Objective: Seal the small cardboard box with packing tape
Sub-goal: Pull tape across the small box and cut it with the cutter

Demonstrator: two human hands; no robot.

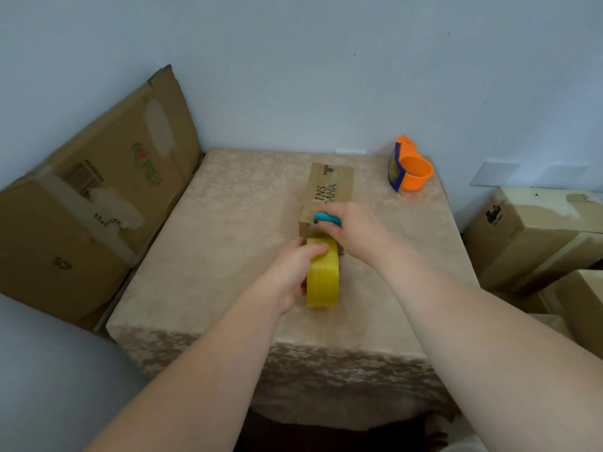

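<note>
Both grips are full: your left grip (293, 272) clasps the yellow tape roll (323, 278) just short of the near end of the small cardboard box (329, 187), whose long axis runs straight away beyond, while your right grip (354, 225), nearer, holds a teal tool (328, 218) at that end.

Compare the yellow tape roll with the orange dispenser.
The yellow tape roll is gripped by the left hand beside the small box; the orange dispenser lies untouched far right on the table. The roll is plain yellow; the dispenser has a blue part. Both are brightly coloured.
</note>
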